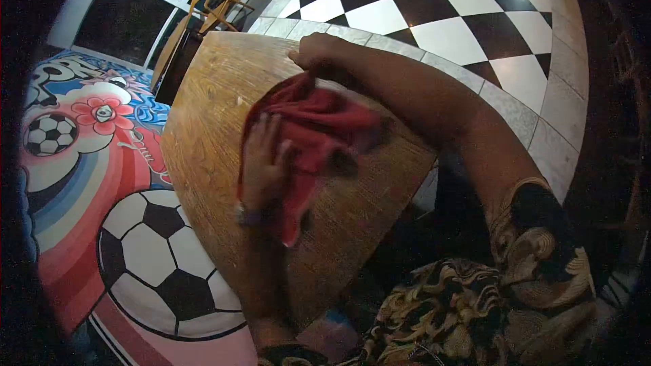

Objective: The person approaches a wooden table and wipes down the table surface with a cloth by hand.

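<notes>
A crumpled red cloth (pixel 315 122) lies on the wooden tabletop (pixel 210 102), smeared by motion in places. My left hand (pixel 263 163) rests on its left side, fingers stretched out and apart; a band or watch shows at that wrist. Near the far edge of the table is my right hand (pixel 317 51), its fingers curled closed. A raised corner of the cloth meets the underside of this hand and seems pinched there, though the fingertips are hidden. My right forearm crosses above the table's right side.
On the left a painted wall (pixel 81 183) shows footballs and flowers. A wooden chair (pixel 217 10) stands beyond the table's far end, beside dark glass panes (pixel 129 24). Black and white checkered floor tiles (pixel 434 7) spread out at the upper right.
</notes>
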A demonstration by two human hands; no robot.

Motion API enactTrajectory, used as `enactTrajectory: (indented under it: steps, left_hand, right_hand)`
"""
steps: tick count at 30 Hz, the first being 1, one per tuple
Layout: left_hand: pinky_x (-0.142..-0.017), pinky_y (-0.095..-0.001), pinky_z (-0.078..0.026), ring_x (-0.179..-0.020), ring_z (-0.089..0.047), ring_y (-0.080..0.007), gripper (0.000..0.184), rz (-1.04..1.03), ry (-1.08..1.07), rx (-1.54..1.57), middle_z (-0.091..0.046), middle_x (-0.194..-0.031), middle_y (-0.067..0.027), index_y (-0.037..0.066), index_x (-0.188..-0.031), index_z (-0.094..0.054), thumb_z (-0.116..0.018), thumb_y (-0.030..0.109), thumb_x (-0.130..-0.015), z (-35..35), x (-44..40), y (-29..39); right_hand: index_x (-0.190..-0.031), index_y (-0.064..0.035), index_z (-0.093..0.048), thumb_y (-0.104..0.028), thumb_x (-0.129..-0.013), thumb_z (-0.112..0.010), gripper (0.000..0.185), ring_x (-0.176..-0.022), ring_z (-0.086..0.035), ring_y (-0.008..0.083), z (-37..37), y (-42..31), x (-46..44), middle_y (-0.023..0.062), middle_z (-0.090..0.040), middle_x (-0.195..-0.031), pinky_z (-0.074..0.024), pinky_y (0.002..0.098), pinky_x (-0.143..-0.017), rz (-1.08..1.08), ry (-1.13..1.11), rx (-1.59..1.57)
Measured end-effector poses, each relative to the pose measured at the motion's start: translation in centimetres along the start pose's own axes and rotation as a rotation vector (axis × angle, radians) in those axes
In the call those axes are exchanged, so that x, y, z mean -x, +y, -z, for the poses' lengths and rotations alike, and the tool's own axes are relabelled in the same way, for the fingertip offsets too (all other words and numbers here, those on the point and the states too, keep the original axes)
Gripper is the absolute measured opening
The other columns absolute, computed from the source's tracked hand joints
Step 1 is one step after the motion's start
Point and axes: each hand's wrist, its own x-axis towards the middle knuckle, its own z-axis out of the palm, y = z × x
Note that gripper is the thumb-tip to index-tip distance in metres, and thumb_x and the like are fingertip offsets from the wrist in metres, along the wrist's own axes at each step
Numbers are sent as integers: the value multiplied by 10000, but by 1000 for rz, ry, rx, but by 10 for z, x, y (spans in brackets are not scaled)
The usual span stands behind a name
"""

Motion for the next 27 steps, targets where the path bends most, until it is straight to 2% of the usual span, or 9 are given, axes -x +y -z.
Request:
enactTrajectory:
  steps: [3,5,10,11,13,17,22,25,27]
  left_hand:
    - [-1314,-537,-240,-1590,-313,-497,711,307,56,-88,-359,-1704,-312,45,-1643,-443,-517,523,-1122,21,18,-82]
    - [-1315,-543,-237,-1588,-311,-505,718,307,88,-204,-354,-1705,-315,41,-1648,-431,-511,526,-1124,17,56,-172]
    - [-1322,-573,-212,-1589,-296,-529,759,393,44,-415,-326,-1721,-313,39,-1663,-400,-515,551,-1115,11,71,-190]
    - [-1323,-588,-200,-1599,-274,-528,779,106,-2,-898,-313,-1727,-312,45,-1674,-380,-522,559,-1107,10,72,-186]
    - [-1324,-602,-188,-1609,-252,-526,800,-207,-53,-1367,-301,-1733,-312,51,-1686,-359,-529,567,-1099,4,63,-157]
    - [-1327,-633,-135,-1642,-153,-515,887,75,26,-238,-176,-1782,-292,14,-1714,-240,-573,527,-1073,1,18,-1]
    - [-1334,-616,-112,-1656,-134,-500,895,-177,-127,24,-162,-1795,-266,50,-1720,-262,-641,496,-1043,-9,21,125]
    - [-1325,-627,-140,-1647,-161,-503,964,-337,-255,89,-210,-1789,-241,70,-1711,-299,-702,557,-983,0,23,150]
    - [-1327,-594,-179,-1636,-226,-483,949,-353,-271,152,-277,-1773,-223,101,-1695,-363,-740,559,-955,6,17,143]
  right_hand:
    - [-1332,-37,-728,-416,-1118,-439,523,-1214,-709,439,10,-3,27,265,-736,-1287,-567,548,-1027,48,59,-42]
    - [-1287,-5,-732,-419,-1109,-454,530,-1207,-710,441,20,-6,38,281,-731,-1281,-563,552,-1021,95,16,-13]
    - [-1269,7,-737,-438,-1107,-463,548,-1218,-707,438,13,-4,33,284,-727,-1295,-560,550,-1026,108,41,-30]
    - [-1278,11,-735,-458,-1107,-469,565,-1226,-704,437,11,-3,31,281,-726,-1308,-557,548,-1035,85,50,-56]
    - [-1288,14,-733,-477,-1108,-476,584,-1234,-701,437,11,-4,30,278,-724,-1321,-554,546,-1044,62,61,-84]
    - [-1297,13,-736,-533,-1098,-487,632,-1247,-701,424,14,-7,30,262,-727,-1336,-545,533,-1069,2,26,-86]
    - [-1192,72,-752,-523,-1121,-468,663,-1148,-740,419,6,0,22,298,-755,-1208,-572,512,-1010,76,88,-61]
    - [-1138,73,-766,-552,-1112,-474,691,-1090,-761,411,7,-3,8,300,-769,-1149,-589,507,-969,14,18,-54]
    - [-1257,-7,-760,-577,-1089,-481,657,-1197,-734,382,14,-7,10,214,-765,-1275,-574,515,-1029,-73,-107,-50]
